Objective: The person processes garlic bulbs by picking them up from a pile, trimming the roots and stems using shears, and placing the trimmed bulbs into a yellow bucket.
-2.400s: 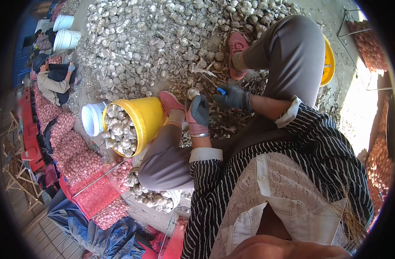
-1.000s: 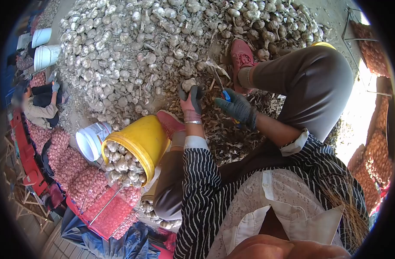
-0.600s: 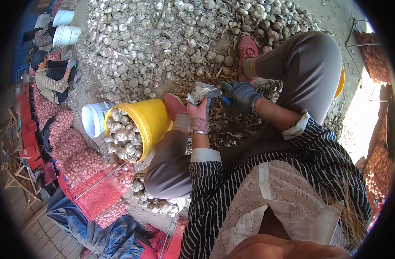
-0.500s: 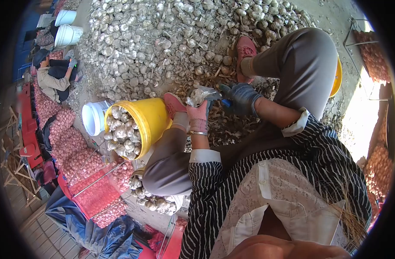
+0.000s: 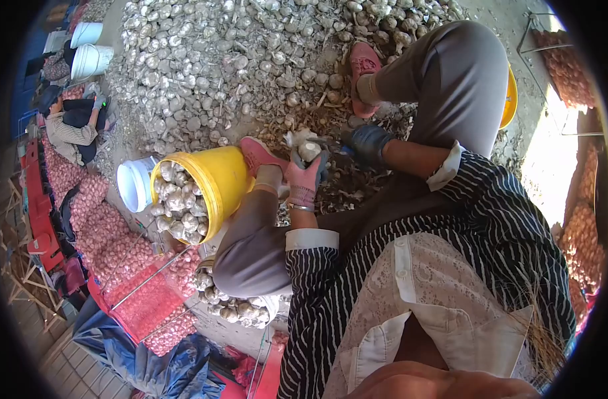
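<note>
My left hand (image 5: 305, 176), in a pink and grey glove, is closed around a whitish garlic bulb (image 5: 309, 151) near the centre. Just right of it is my right hand (image 5: 370, 145) in a dark blue-grey glove, its fingers wrapped round a tool with a blue handle (image 5: 347, 150). The tool's working end is blurred beside the bulb. A tilted yellow bucket (image 5: 231, 179) full of garlic bulbs (image 5: 179, 199) stands left of my left hand, close to my pink shoe (image 5: 259, 156).
A large heap of garlic (image 5: 217, 66) covers the ground ahead. At the left are a white bucket (image 5: 134, 184), net sacks of garlic (image 5: 104, 226) and a seated person (image 5: 71, 126). A filled container (image 5: 241, 309) stands by my left knee.
The view has shifted slightly. My left hand has turned the bulb so its pale rounded side shows, and the tool in my right hand has drawn back a little from it.
</note>
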`<act>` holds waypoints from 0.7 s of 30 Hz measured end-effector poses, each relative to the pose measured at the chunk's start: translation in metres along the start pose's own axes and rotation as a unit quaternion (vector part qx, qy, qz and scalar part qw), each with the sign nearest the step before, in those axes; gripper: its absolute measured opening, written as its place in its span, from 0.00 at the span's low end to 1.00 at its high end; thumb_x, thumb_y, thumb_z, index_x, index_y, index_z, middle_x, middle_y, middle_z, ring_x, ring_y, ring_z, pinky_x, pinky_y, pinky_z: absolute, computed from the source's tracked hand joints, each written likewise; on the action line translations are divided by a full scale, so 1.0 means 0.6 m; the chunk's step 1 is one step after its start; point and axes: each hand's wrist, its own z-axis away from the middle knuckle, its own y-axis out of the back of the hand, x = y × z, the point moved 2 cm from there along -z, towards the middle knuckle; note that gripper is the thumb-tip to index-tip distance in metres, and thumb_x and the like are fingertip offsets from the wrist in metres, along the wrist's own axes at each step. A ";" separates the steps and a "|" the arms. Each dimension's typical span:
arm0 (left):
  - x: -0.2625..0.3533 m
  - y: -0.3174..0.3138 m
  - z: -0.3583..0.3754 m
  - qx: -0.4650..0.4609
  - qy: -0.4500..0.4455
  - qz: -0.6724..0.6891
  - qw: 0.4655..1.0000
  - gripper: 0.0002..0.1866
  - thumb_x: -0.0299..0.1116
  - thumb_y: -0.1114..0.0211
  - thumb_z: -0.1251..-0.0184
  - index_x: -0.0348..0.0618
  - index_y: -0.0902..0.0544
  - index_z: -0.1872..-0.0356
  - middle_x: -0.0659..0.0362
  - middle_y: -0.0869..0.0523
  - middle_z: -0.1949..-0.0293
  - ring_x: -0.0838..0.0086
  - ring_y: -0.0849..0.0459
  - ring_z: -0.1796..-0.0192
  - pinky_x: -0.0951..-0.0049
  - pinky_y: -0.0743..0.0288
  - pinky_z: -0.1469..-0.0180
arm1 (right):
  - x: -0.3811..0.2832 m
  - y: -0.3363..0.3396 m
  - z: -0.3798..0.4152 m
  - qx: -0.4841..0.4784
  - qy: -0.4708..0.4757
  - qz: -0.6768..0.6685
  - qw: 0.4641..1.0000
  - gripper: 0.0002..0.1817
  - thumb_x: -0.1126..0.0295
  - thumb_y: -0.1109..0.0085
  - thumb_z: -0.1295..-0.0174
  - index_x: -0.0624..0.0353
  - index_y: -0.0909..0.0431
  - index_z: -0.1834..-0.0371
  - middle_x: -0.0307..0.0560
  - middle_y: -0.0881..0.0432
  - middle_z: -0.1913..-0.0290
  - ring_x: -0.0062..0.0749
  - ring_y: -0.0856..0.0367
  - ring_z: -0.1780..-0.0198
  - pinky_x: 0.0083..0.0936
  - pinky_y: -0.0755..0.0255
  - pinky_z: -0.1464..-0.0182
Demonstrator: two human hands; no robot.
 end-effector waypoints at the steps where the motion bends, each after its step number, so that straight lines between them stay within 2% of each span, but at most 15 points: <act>1: 0.006 -0.009 -0.001 -0.074 0.026 0.080 0.994 0.25 0.27 0.31 0.45 0.36 0.27 0.45 0.56 0.17 0.56 0.70 0.18 0.55 0.70 0.25 0.50 | 0.004 0.003 -0.007 -0.049 -0.060 -0.006 0.997 0.15 0.60 0.43 0.45 0.57 0.21 0.58 0.54 0.18 0.67 0.50 0.18 0.61 0.44 0.27 0.59; 2: 0.040 -0.026 0.007 -0.100 -0.115 -0.001 0.988 0.26 0.27 0.31 0.45 0.36 0.28 0.44 0.56 0.19 0.53 0.70 0.19 0.53 0.71 0.24 0.50 | 0.014 -0.003 -0.019 -0.051 -0.063 -0.008 0.997 0.15 0.60 0.43 0.45 0.57 0.21 0.58 0.54 0.18 0.67 0.50 0.18 0.61 0.44 0.27 0.59; 3: 0.025 -0.033 0.005 -0.103 -0.112 -0.001 0.988 0.26 0.27 0.31 0.45 0.36 0.28 0.44 0.56 0.19 0.53 0.70 0.19 0.53 0.71 0.24 0.50 | 0.024 -0.015 -0.033 -0.041 -0.051 -0.007 0.998 0.14 0.61 0.43 0.45 0.56 0.21 0.59 0.54 0.17 0.67 0.50 0.18 0.61 0.44 0.27 0.59; 5: 0.037 -0.047 -0.010 -0.057 -0.093 0.149 0.983 0.27 0.25 0.33 0.45 0.37 0.29 0.42 0.56 0.20 0.52 0.70 0.19 0.52 0.70 0.24 0.50 | 0.035 -0.017 -0.041 -0.028 -0.043 0.001 0.999 0.13 0.61 0.44 0.45 0.55 0.20 0.60 0.53 0.17 0.67 0.50 0.18 0.61 0.43 0.26 0.58; 6: 0.034 -0.034 0.003 -0.063 0.012 0.280 0.958 0.24 0.23 0.36 0.41 0.41 0.29 0.42 0.56 0.19 0.52 0.70 0.19 0.53 0.69 0.24 0.49 | 0.039 -0.021 -0.041 -0.006 -0.064 -0.028 0.998 0.14 0.60 0.44 0.44 0.56 0.20 0.61 0.53 0.17 0.67 0.50 0.18 0.61 0.42 0.26 0.57; 7: 0.039 -0.027 0.000 -0.058 0.010 0.282 0.958 0.24 0.23 0.36 0.41 0.41 0.29 0.42 0.56 0.19 0.52 0.70 0.19 0.53 0.69 0.24 0.49 | 0.030 -0.013 -0.041 0.017 -0.080 -0.058 0.995 0.14 0.58 0.44 0.44 0.56 0.19 0.63 0.53 0.17 0.67 0.50 0.18 0.61 0.42 0.26 0.57; 9: 0.053 -0.008 -0.008 -0.052 0.000 0.414 0.909 0.22 0.25 0.38 0.38 0.44 0.29 0.42 0.57 0.19 0.52 0.69 0.19 0.54 0.69 0.25 0.48 | 0.008 0.000 -0.028 0.014 -0.094 -0.114 0.989 0.16 0.56 0.43 0.44 0.56 0.20 0.62 0.54 0.17 0.66 0.49 0.18 0.61 0.41 0.26 0.57; 10: 0.041 0.002 -0.017 -0.010 0.016 0.444 0.896 0.17 0.28 0.38 0.36 0.45 0.26 0.46 0.58 0.18 0.53 0.68 0.19 0.54 0.69 0.24 0.48 | -0.002 0.007 -0.021 0.011 -0.114 -0.171 0.979 0.18 0.53 0.43 0.44 0.56 0.21 0.61 0.54 0.17 0.66 0.48 0.18 0.61 0.41 0.26 0.56; 11: 0.028 0.008 -0.027 -0.008 0.012 0.440 0.898 0.17 0.28 0.38 0.36 0.45 0.26 0.46 0.58 0.18 0.53 0.68 0.19 0.54 0.69 0.24 0.48 | 0.000 -0.008 -0.021 0.014 -0.109 -0.173 0.979 0.18 0.53 0.43 0.44 0.56 0.21 0.61 0.54 0.17 0.66 0.48 0.18 0.61 0.41 0.26 0.56; 13: 0.014 0.017 -0.041 0.047 0.000 0.693 0.719 0.14 0.30 0.39 0.35 0.44 0.22 0.49 0.58 0.16 0.54 0.68 0.17 0.54 0.66 0.22 0.48 | -0.001 -0.030 -0.017 0.032 -0.096 -0.253 0.962 0.21 0.50 0.40 0.46 0.57 0.23 0.59 0.54 0.18 0.65 0.47 0.18 0.60 0.39 0.27 0.57; 14: 0.011 0.017 -0.038 0.053 0.003 0.703 0.709 0.13 0.35 0.38 0.34 0.44 0.20 0.51 0.61 0.15 0.57 0.67 0.17 0.53 0.66 0.22 0.50 | -0.005 -0.027 -0.009 0.036 -0.095 -0.255 0.961 0.21 0.50 0.40 0.46 0.57 0.23 0.59 0.54 0.18 0.65 0.47 0.18 0.60 0.39 0.27 0.57; 15: 0.006 0.014 -0.034 0.050 0.001 0.701 0.712 0.13 0.35 0.38 0.34 0.44 0.20 0.51 0.61 0.15 0.57 0.67 0.17 0.53 0.66 0.22 0.50 | -0.008 -0.026 0.001 0.030 -0.090 -0.243 0.965 0.21 0.52 0.39 0.46 0.57 0.24 0.59 0.54 0.18 0.65 0.46 0.18 0.60 0.38 0.28 0.57; 17: 0.008 0.001 -0.018 0.066 0.052 0.638 0.765 0.13 0.34 0.38 0.34 0.44 0.21 0.51 0.61 0.16 0.54 0.68 0.18 0.52 0.66 0.22 0.49 | -0.017 -0.018 0.016 0.027 -0.087 -0.231 0.969 0.21 0.53 0.38 0.46 0.56 0.25 0.58 0.54 0.18 0.64 0.46 0.19 0.60 0.38 0.28 0.57; 19: 0.019 -0.015 -0.008 0.041 0.045 0.618 0.784 0.14 0.33 0.38 0.35 0.44 0.23 0.49 0.59 0.17 0.54 0.68 0.18 0.51 0.66 0.22 0.49 | -0.022 -0.012 0.023 0.067 -0.042 -0.243 0.967 0.19 0.55 0.36 0.47 0.56 0.24 0.61 0.54 0.19 0.67 0.47 0.19 0.61 0.38 0.28 0.58; 21: 0.034 -0.029 -0.002 0.017 0.049 0.471 0.880 0.16 0.31 0.38 0.36 0.43 0.25 0.48 0.56 0.18 0.54 0.68 0.19 0.51 0.68 0.23 0.50 | -0.023 -0.001 0.024 0.065 -0.041 -0.228 0.971 0.18 0.55 0.36 0.47 0.56 0.24 0.62 0.53 0.18 0.68 0.48 0.19 0.62 0.38 0.27 0.58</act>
